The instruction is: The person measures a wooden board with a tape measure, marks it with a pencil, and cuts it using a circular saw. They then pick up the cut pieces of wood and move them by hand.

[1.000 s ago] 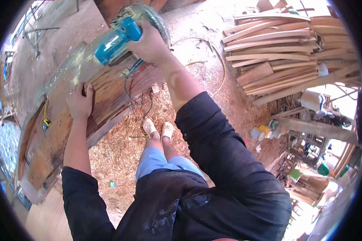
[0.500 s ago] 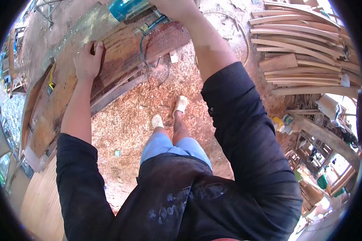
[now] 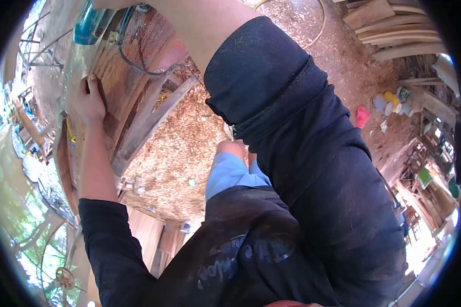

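Observation:
My right hand [image 3: 119, 3], cut off by the top edge of the head view, is closed on a teal power tool [image 3: 89, 25]. The tool's exact kind is hard to make out. From its back end a dark cord [image 3: 133, 65] loops down over the wood. The tool rests on or just above a long reddish-brown wooden plank [image 3: 120, 77]. On the same plank, nearer to me, my left hand [image 3: 90, 105] lies with its thumb apart from the fingers, holding nothing. A yellow tape measure [image 3: 71, 134] is beside my left wrist.
Curved wooden slats [image 3: 399, 33] are stacked at the upper right. Wood shavings [image 3: 174, 133] cover the ground below. A yellow hose [image 3: 320, 30] curves across the floor. Several containers [image 3: 393, 102] and a red item [image 3: 362, 117] are at the right.
The teal tool and my right hand have moved left along the plank. My left hand stays on the wood, lower in view. The camera view has turned and shifted.

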The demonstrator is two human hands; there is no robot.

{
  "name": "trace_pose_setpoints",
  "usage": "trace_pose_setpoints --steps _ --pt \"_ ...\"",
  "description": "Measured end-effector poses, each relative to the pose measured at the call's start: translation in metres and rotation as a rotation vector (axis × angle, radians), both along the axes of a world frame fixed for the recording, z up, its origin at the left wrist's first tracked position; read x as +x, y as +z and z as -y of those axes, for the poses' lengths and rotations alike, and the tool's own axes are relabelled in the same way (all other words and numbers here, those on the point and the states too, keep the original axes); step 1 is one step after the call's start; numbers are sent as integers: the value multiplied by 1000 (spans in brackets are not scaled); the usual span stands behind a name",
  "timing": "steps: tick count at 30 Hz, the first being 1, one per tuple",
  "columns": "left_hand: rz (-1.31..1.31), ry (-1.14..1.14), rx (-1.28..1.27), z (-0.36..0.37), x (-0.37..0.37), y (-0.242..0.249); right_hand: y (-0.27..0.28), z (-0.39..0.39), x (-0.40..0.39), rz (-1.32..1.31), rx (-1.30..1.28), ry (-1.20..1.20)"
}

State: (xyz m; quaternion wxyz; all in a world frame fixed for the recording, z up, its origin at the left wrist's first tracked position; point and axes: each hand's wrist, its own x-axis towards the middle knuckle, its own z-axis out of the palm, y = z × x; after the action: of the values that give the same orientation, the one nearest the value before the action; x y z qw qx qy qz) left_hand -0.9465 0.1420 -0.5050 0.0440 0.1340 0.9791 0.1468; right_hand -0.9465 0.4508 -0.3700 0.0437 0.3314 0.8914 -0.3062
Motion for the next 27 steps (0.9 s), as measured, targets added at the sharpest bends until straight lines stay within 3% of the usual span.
trace_pose_setpoints --steps 3,5,7,9,11,13,15,17,19,21,23,26,27 --pt "-39 -18 -47 -9 4 8 -15 -1 10 -26 76 24" --pt "-31 -25 -50 -4 4 8 -52 -40 45 -520 -366 247" --pt "-26 17 -82 -9 8 13 -50 -46 56 -471 -310 265" --pt "-10 31 -74 -3 4 6 -43 -50 84 -580 -286 224" --pt "-66 16 -92 -3 5 6 -35 -57 109 -539 -339 250" --pt "-82 34 -98 -11 12 14 -32 -67 134 -271 -437 211" --pt "25 58 -120 -19 12 27 -24 -78 162 -283 -258 199" --pt "24 40 -69 -13 12 23 0 -90 187 -371 -315 184" --pt "0 48 -99 -18 17 34 37 -106 192 -114 -229 121" --pt "35 31 -107 -19 16 42 73 -117 189 -70 -227 112" --pt "-11 37 -52 -17 15 39 101 -117 179 -28 -56 163" --pt "-4 62 -16 -16 19 43 118 -113 163 76 163 190" --pt "8 65 -14 -15 19 46 123 -107 157 -1 165 219"
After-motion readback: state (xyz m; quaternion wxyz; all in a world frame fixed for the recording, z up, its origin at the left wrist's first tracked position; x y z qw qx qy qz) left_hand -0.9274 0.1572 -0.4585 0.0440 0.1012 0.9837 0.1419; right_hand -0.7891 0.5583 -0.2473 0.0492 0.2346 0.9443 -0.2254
